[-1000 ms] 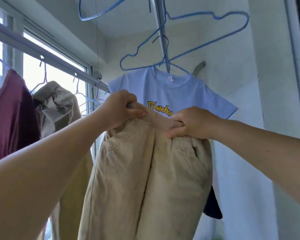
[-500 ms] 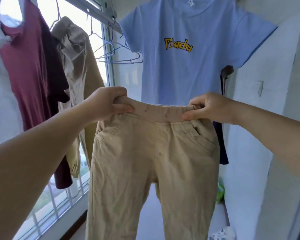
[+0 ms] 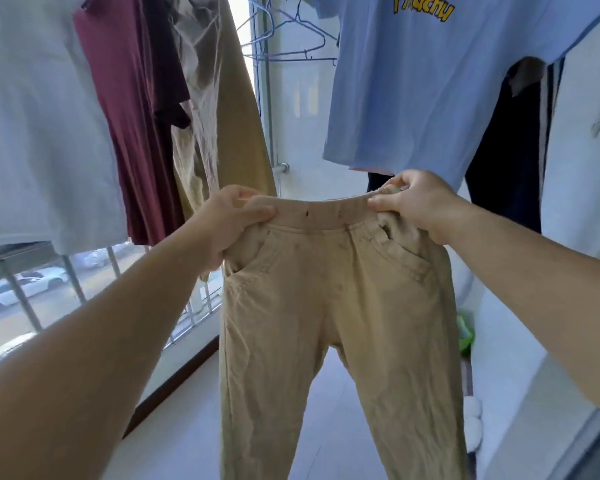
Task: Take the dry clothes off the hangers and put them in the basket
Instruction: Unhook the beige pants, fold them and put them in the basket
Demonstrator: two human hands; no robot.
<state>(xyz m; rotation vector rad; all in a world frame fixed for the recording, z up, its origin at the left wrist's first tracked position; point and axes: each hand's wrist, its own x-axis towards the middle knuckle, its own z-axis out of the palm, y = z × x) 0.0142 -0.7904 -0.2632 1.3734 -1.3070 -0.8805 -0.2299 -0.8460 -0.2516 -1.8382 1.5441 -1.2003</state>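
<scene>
A: Where do the hands sit?

B: Both are on the beige trousers [image 3: 329, 306]. The left hand [image 3: 229, 225] has its fingers curled round the left end of the waistband, thumb on the front. The right hand [image 3: 418, 206] pinches the right end, thumb and fingers clamped on the gathered elastic.

A: And how do the trousers lie from them?

B: They hang straight down from both hands, free of any hanger, waistband stretched level between the two grips. The long axis runs down the legs toward the floor [image 3: 174, 431]; the cuffs drop out of view.

A: Which hand is nearer to them?

B: Neither; each holds one end of the waistband, evenly. The matter that counts is the basket, and I cannot see it anywhere, so I cannot tell which way the trousers must travel. I judge they will need gathering or lowering first, as the legs are long.

A: What surrounds the trousers?

B: Above and behind them hangs a blue T-shirt [image 3: 440, 95]. Up to their left hang a maroon shirt [image 3: 132, 116] and a white shirt [image 3: 39, 116], with empty blue hangers [image 3: 284, 39] above.
</scene>
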